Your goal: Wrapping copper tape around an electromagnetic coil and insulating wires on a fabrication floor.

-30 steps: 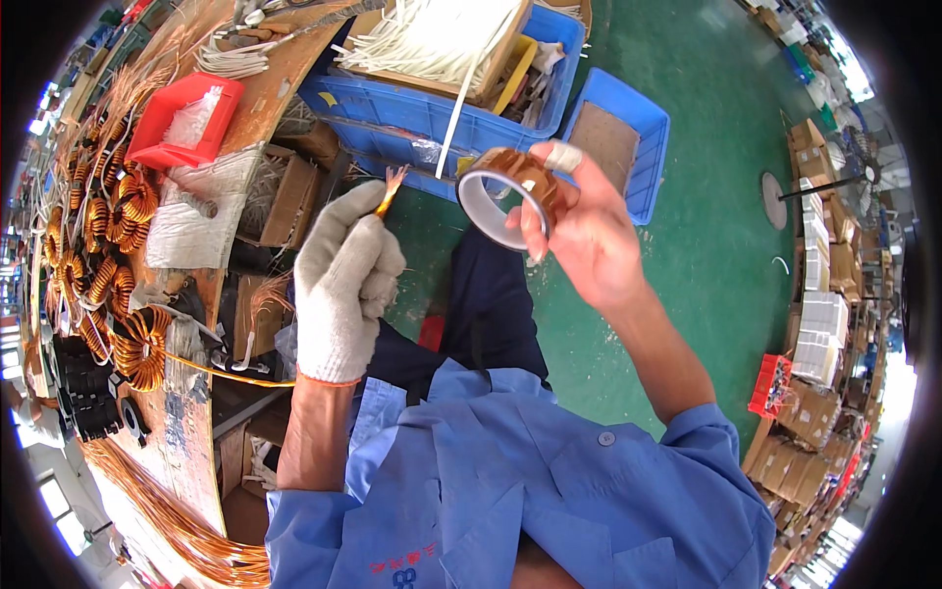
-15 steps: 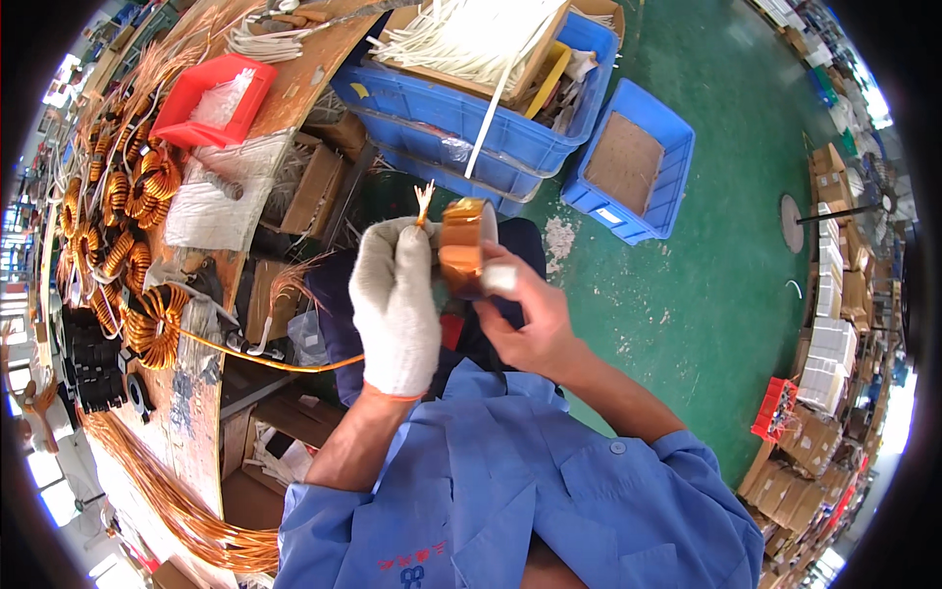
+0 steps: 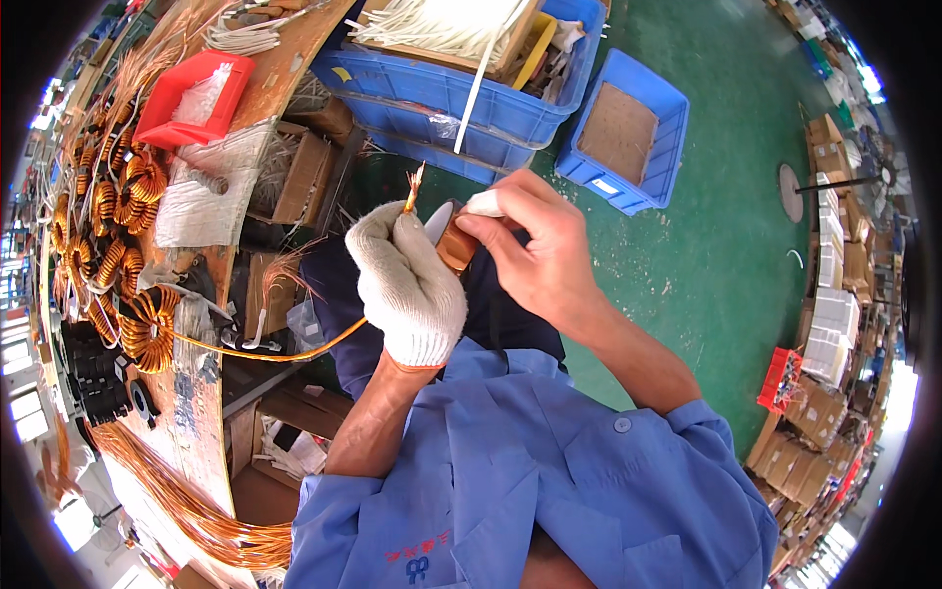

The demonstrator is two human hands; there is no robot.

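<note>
My left hand, in a white knit glove, is closed around a bundle of wires whose frayed copper end sticks up above the fist. A yellow-orange lead runs from below that glove to a copper-wound ring coil on the bench. Between my hands sits a roll of amber tape, tilted and close against the glove; whether the left fingers also grip it is hidden. My right hand, bare except for a white covering on a fingertip, pinches at the roll's upper right edge with thumb and forefinger.
The wooden bench on the left carries more ring coils, a red bin and a long copper wire bundle. Ahead stand stacked blue crates with white tubing on top, and a blue crate holding cardboard.
My right hand has moved up from around the side of the tape roll to a pinch at its edge. The roll has tipped and lies nearer the glove.
</note>
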